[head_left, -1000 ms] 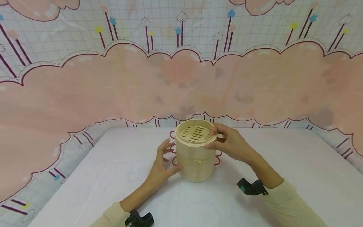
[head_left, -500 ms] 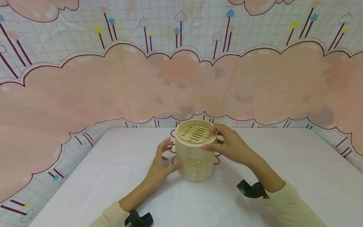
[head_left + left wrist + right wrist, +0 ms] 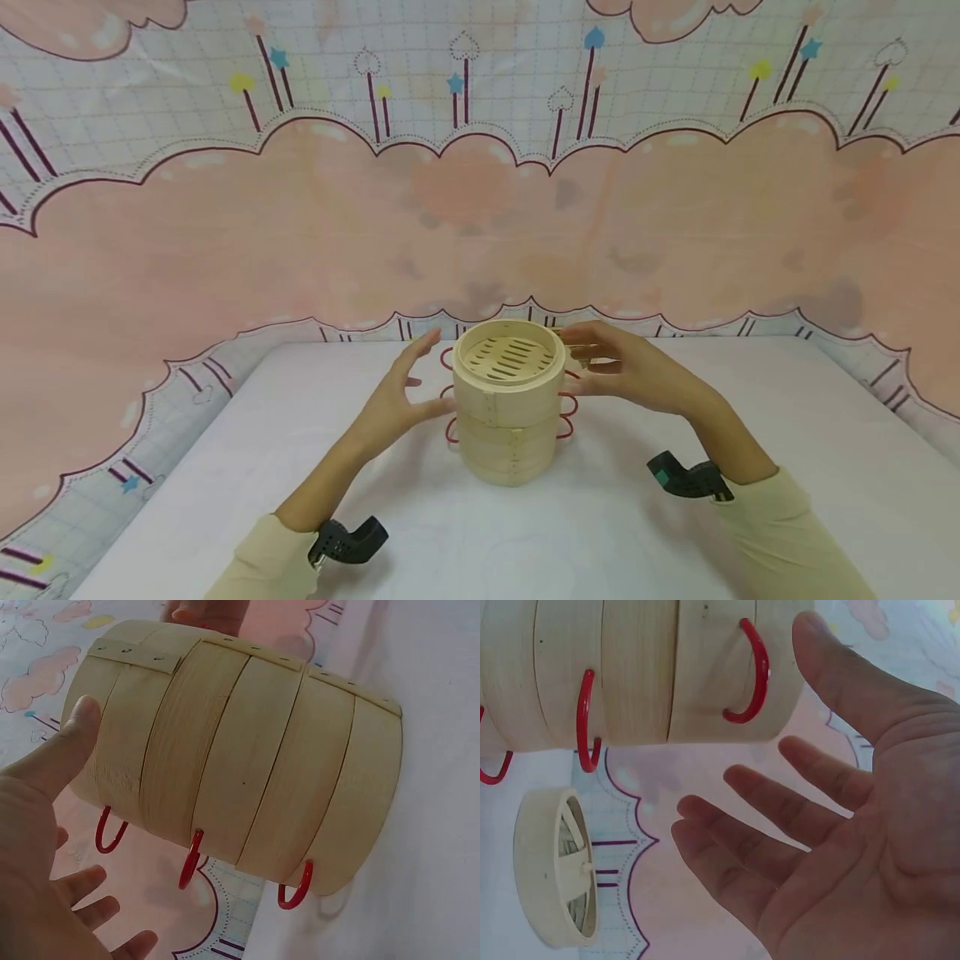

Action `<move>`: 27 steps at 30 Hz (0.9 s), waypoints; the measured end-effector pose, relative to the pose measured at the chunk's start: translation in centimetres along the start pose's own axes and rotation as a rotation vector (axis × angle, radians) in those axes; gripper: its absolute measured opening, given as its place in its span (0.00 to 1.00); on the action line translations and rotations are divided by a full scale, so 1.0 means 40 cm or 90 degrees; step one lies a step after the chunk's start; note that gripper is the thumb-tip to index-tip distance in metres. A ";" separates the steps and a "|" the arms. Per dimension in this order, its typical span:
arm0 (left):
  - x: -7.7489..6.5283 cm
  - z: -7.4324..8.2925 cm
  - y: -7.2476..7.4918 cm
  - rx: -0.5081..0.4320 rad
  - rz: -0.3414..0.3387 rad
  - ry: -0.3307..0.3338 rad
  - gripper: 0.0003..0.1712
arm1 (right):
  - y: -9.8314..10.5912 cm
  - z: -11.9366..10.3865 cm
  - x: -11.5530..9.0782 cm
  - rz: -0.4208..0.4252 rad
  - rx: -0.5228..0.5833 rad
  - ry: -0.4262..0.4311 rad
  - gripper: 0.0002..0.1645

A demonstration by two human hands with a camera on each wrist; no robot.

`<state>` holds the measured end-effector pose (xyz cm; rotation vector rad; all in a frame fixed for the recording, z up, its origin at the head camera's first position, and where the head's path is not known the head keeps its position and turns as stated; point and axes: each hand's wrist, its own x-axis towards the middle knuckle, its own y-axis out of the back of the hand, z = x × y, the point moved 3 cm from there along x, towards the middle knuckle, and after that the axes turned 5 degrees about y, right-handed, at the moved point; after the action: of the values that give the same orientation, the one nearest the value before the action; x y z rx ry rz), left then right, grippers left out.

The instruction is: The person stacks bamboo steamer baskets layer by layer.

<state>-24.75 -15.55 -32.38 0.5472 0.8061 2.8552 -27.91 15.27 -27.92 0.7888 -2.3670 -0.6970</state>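
A stacked bamboo steamer (image 3: pixel 510 425) stands upright on the white table, with red loop handles down both sides. Its top tier is uncovered and shows a slotted floor (image 3: pixel 506 358). My left hand (image 3: pixel 393 400) is beside its left side, fingers spread; the thumb (image 3: pixel 86 716) is at the topmost tier, and I cannot tell if it touches. On the other side my right hand (image 3: pixel 637 367) has loosely extended fingers and holds nothing. In the right wrist view, its palm faces the steamer and the thumb (image 3: pixel 832 656) lies near the rim.
A round bamboo piece with a crossbar and woven panel, like a steamer lid (image 3: pixel 536 870), stands on edge beyond the stack in the right wrist view. White tabletop (image 3: pixel 637 525) surrounds the steamer. A patterned cloth backdrop (image 3: pixel 375 242) hangs behind the table.
My right hand has let go of the top rim and moved outward to the right. My left hand has risen and shifted left from the lower tiers. The steamer stays standing on the table.
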 end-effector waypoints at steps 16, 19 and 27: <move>0.007 0.009 -0.018 -0.008 -0.007 -0.010 0.51 | -0.012 0.011 0.008 -0.008 0.022 0.017 0.40; 0.008 0.009 -0.021 -0.008 -0.010 -0.010 0.50 | -0.012 0.012 0.004 -0.009 0.024 0.018 0.41; 0.003 0.018 -0.024 0.000 0.005 -0.020 0.49 | -0.013 0.018 0.001 -0.014 0.017 0.018 0.41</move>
<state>-24.57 -14.36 -32.30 0.5958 0.7996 2.8457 -28.22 15.10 -28.75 0.8309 -2.3493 -0.6605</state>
